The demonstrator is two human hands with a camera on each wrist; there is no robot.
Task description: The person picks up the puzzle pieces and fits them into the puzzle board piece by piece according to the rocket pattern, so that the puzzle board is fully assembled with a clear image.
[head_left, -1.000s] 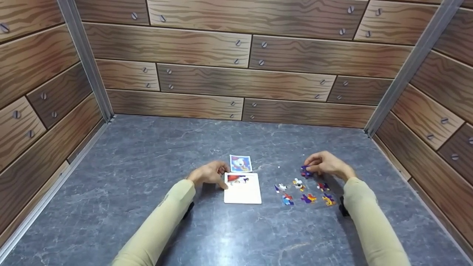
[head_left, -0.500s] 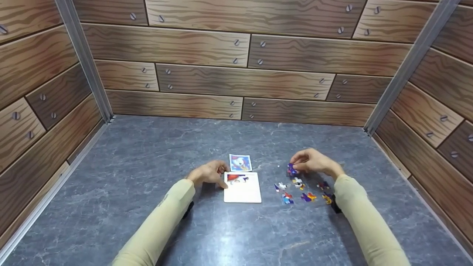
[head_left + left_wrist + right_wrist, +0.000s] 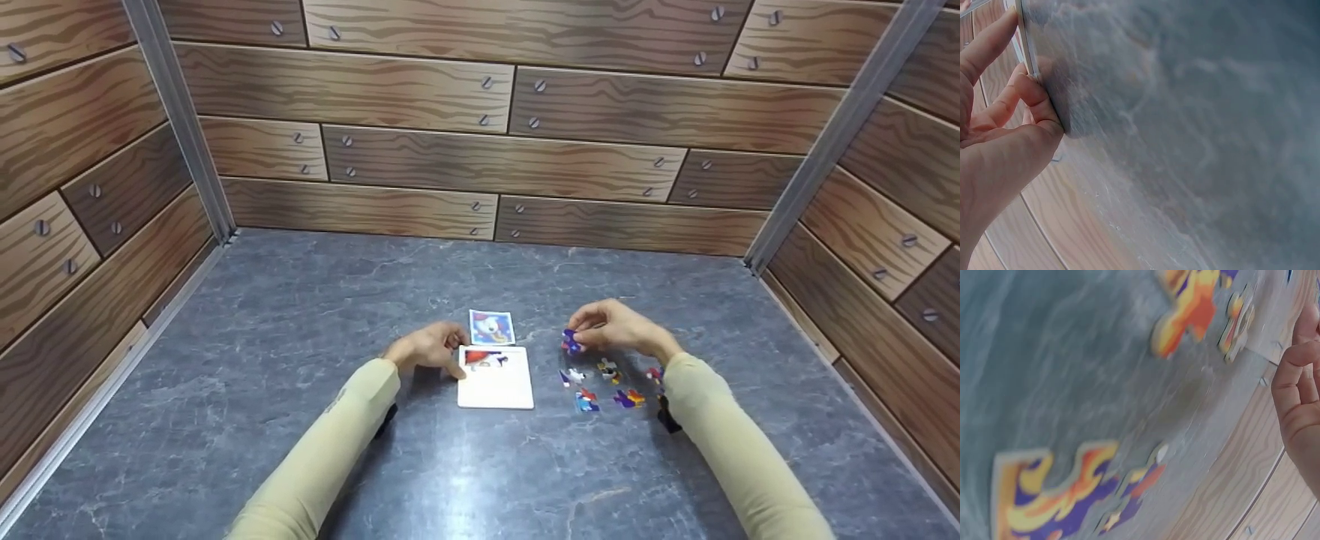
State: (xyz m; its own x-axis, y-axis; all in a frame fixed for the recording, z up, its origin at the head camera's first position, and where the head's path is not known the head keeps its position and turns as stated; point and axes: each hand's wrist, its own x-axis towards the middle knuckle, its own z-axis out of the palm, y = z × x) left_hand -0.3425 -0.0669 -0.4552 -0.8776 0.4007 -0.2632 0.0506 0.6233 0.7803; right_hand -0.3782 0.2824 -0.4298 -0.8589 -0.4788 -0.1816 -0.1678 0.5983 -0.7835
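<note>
Flat on the table lies a white puzzle board [image 3: 496, 390], its upper part showing red and white picture pieces. My left hand [image 3: 429, 346] is at its left edge, thumb against the side and bent fingers by the far corner; the left wrist view shows these fingers touching the board's edge [image 3: 1026, 42]. Between thumb and fingertips, my right hand [image 3: 619, 328] pinches a purple jigsaw piece [image 3: 571, 341] just above the table, to the right of the board. In the right wrist view the right hand [image 3: 1300, 394] is cut off at the edge and its piece barely shows.
Loose jigsaw pieces lie near the right hand: a white one [image 3: 575, 376], a red-and-blue one [image 3: 586, 400], a purple-orange one [image 3: 628, 398] and others. A yellow-purple piece [image 3: 1061, 495] shows in the right wrist view. Behind the board lies a picture card [image 3: 492, 328]. Wood-patterned walls [image 3: 420, 161] enclose the table.
My right hand has lifted the purple jigsaw piece and carried it left toward the board. The right forearm now covers the yellow piece in the head view. My left hand stays at the board.
</note>
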